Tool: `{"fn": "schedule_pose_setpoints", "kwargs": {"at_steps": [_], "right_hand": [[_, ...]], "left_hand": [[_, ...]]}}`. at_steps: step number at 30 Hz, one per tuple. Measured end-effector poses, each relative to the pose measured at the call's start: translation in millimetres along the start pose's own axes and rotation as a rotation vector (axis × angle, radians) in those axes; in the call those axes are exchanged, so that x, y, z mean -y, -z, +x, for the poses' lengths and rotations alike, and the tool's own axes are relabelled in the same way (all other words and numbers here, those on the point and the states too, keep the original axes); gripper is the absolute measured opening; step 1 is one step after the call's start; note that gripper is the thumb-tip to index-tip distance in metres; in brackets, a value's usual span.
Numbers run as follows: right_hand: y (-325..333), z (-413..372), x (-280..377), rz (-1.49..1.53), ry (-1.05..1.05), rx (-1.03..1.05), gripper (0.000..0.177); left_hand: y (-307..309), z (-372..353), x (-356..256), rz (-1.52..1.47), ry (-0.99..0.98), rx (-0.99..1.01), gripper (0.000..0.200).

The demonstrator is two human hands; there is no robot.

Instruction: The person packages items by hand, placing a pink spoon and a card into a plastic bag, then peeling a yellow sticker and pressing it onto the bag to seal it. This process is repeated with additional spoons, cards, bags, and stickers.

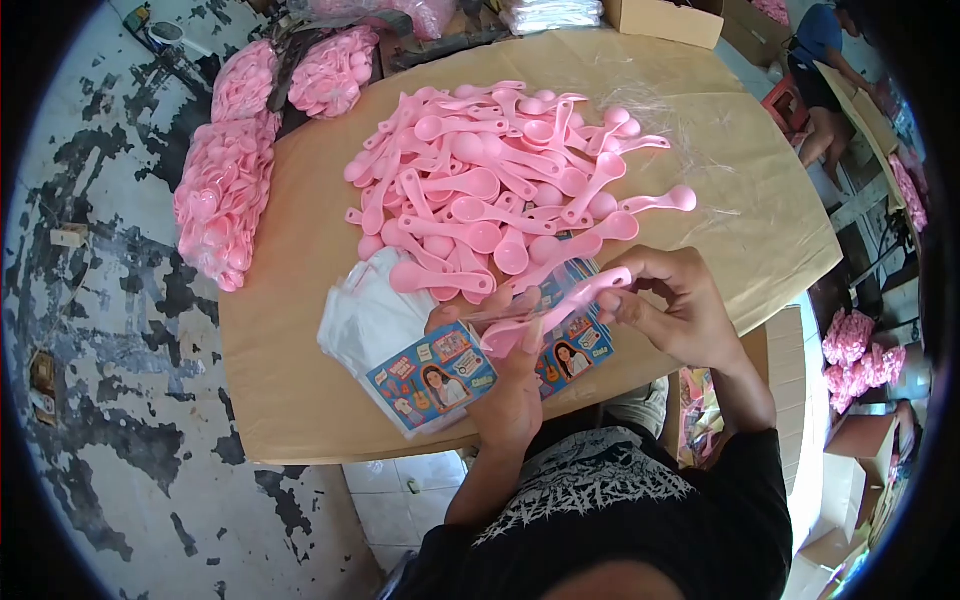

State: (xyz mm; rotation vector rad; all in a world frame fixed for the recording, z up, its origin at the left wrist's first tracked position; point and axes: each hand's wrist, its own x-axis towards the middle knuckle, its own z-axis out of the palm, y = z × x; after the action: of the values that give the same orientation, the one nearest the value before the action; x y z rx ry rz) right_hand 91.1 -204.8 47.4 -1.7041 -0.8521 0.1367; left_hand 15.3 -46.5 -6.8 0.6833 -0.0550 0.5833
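A pink spoon [560, 308] lies slantwise between my hands, its bowl low at the left and its holed handle end up at the right. My right hand [680, 305] pinches the handle end. Around the bowl end, my left hand [510, 385] closes its fingers, with clear plastic film beside them. Blue printed cards [432, 380] lie beneath and beside my left hand, and more cards [575, 355] show under the spoon. White plastic bags [368, 315] are stacked to the left of my left hand. Just beyond my hands is a large heap of pink spoons [480, 185].
The table [290, 390] is covered in brown paper. Bags of pink spoons [225, 195] hang at its left edge. Far right, a person [825, 80] sits by another table. Cardboard boxes [665, 22] stand at the back, and an open box [785, 375] is at the right.
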Motion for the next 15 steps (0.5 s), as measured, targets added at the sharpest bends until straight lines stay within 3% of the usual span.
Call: {"fn": "schedule_pose_setpoints", "kwargs": {"at_steps": [4,5,7,11,15], "right_hand": [[-9.1,8.6,14.0,0.061,-0.111,0.184,0.016],[-10.1,9.4,6.3,0.024,0.037,0.174,0.018],[-8.5,13.9,14.2,0.037,0.132,0.167,0.019],[-17.6,16.6,24.8,-0.153,0.209,0.090,0.021],[-16.5,11.5,22.3,-0.170,0.165,-0.018,0.014]], "left_hand": [[11.3,1.6,3.2,-0.037,-0.051,0.166,0.049],[14.4,2.2,5.8,-0.048,-0.078,0.211,0.047],[13.4,1.6,4.0,-0.094,-0.034,0.154,0.047],[17.5,1.6,13.1,-0.202,-0.037,0.319,0.048],[15.1,-10.5,19.3,-0.305,0.219,0.234,0.064]]}}
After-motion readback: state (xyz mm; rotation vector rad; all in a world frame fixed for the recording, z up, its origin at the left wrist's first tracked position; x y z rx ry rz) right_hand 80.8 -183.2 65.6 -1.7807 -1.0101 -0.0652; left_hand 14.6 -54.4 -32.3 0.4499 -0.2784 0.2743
